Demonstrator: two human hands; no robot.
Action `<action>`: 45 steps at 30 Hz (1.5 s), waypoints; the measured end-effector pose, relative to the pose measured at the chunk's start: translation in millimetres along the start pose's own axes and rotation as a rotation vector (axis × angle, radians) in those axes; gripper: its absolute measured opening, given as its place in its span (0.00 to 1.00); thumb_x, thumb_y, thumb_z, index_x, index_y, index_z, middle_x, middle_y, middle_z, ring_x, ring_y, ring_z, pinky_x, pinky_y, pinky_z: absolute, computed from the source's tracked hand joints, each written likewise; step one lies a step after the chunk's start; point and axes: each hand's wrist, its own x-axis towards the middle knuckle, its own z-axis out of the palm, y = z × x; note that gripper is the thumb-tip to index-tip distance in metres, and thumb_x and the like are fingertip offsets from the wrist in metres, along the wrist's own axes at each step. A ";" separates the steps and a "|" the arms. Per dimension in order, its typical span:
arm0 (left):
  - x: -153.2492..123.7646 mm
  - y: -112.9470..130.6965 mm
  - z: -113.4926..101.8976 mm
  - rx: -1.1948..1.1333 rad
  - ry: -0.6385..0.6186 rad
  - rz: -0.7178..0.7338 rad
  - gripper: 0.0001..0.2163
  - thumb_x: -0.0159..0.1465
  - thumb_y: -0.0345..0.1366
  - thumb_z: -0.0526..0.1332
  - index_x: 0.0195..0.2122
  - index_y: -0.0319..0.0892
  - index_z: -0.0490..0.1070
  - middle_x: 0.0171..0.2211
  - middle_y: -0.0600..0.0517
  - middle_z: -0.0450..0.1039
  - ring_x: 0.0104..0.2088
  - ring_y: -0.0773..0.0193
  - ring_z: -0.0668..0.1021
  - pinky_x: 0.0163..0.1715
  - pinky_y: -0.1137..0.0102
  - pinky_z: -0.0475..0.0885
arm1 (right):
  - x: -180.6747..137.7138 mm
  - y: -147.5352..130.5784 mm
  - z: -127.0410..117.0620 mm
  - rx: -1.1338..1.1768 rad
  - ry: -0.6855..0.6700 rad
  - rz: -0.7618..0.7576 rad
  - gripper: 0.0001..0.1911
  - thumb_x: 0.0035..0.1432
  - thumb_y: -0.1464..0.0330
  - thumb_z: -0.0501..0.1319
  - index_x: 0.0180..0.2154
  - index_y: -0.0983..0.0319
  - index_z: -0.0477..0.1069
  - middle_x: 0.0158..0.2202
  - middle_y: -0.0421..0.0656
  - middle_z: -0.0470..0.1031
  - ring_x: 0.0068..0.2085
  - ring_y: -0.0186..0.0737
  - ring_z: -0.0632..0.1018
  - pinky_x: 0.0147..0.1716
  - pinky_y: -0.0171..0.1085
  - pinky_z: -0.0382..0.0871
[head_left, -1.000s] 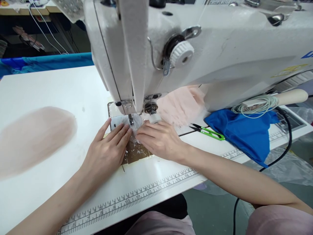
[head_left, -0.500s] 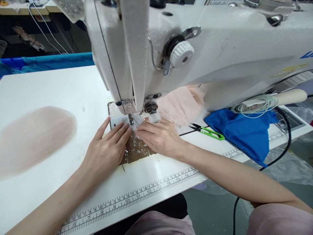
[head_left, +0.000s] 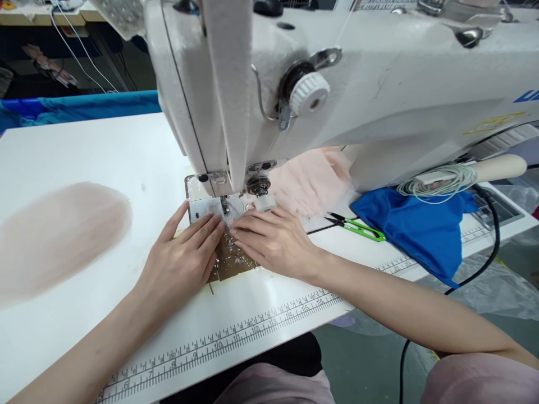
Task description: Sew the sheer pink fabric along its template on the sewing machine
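Observation:
Under the head of a white sewing machine [head_left: 379,84], a small piece of thin sheer fabric [head_left: 236,206] lies at the presser foot [head_left: 225,207]. My left hand [head_left: 183,255] rests flat to the left of the foot, fingers stretched out over the metal plate and the fabric's edge. On the other side, my right hand [head_left: 278,244] has its fingers bent and pressed together at the sheer fabric, which it seems to pinch; the fingertips partly hide it. Pale pink fabric [head_left: 309,179] lies behind my right hand, beneath the machine arm.
Green-handled thread snips [head_left: 362,229] lie right of my right hand, beside a blue cloth [head_left: 425,230]. A coil of pale cord [head_left: 442,180] sits above the cloth. An oval sheer pinkish piece [head_left: 67,235] lies on the left of the white table [head_left: 138,140]. A printed ruler [head_left: 219,345] follows the front edge.
My right hand has shifted very slightly toward the left and down beside the presser foot. My left hand stays almost in place.

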 end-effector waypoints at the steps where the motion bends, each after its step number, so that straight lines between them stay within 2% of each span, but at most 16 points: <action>1: 0.4 -0.4 -0.1 0.000 -0.001 0.000 0.16 0.65 0.26 0.55 0.52 0.30 0.72 0.50 0.39 0.77 0.51 0.51 0.79 0.65 0.47 0.58 | -0.1 0.0 -0.3 0.003 -0.005 0.004 0.09 0.65 0.72 0.58 0.40 0.64 0.78 0.41 0.43 0.81 0.43 0.40 0.78 0.46 0.42 0.69; 10: 2.1 -7.2 5.9 0.030 -0.031 -0.050 0.17 0.68 0.29 0.51 0.55 0.33 0.71 0.53 0.40 0.75 0.53 0.50 0.77 0.64 0.43 0.58 | 2.7 3.5 3.9 -0.058 -0.023 0.017 0.10 0.66 0.70 0.57 0.42 0.65 0.77 0.44 0.43 0.80 0.44 0.40 0.76 0.48 0.42 0.67; 21: 2.9 -8.1 9.5 0.053 -0.018 -0.100 0.17 0.69 0.31 0.52 0.56 0.36 0.70 0.54 0.41 0.74 0.55 0.51 0.76 0.67 0.44 0.53 | 5.0 4.9 4.8 -0.125 -0.079 0.038 0.11 0.67 0.68 0.57 0.45 0.64 0.76 0.45 0.44 0.80 0.46 0.43 0.75 0.50 0.45 0.64; 30: 4.2 -12.5 12.9 0.040 -0.056 -0.194 0.18 0.70 0.35 0.49 0.57 0.38 0.70 0.56 0.41 0.72 0.59 0.45 0.72 0.64 0.43 0.57 | 8.2 6.3 7.3 -0.148 -0.136 0.084 0.14 0.68 0.66 0.55 0.47 0.65 0.76 0.41 0.47 0.80 0.49 0.46 0.74 0.52 0.47 0.65; 36: 2.9 -14.4 16.0 -0.010 -0.081 -0.257 0.20 0.71 0.37 0.48 0.60 0.41 0.67 0.59 0.41 0.69 0.61 0.44 0.69 0.64 0.41 0.55 | 8.3 6.2 6.5 -0.150 -0.157 0.087 0.15 0.69 0.65 0.54 0.48 0.64 0.76 0.42 0.47 0.80 0.49 0.46 0.74 0.53 0.48 0.65; 40: 3.8 -13.1 14.7 0.000 -0.105 -0.265 0.20 0.71 0.38 0.47 0.59 0.37 0.67 0.60 0.39 0.68 0.61 0.42 0.68 0.64 0.40 0.54 | 6.9 7.4 4.5 -0.164 -0.131 0.077 0.16 0.70 0.65 0.53 0.47 0.64 0.77 0.42 0.47 0.80 0.47 0.46 0.75 0.51 0.47 0.67; 45: 3.3 -12.1 11.4 0.017 -0.072 -0.277 0.19 0.70 0.36 0.50 0.59 0.39 0.67 0.58 0.42 0.70 0.61 0.46 0.70 0.64 0.42 0.55 | 4.0 9.7 3.8 -0.163 -0.134 0.124 0.15 0.69 0.65 0.54 0.46 0.62 0.78 0.42 0.48 0.80 0.47 0.47 0.76 0.45 0.45 0.69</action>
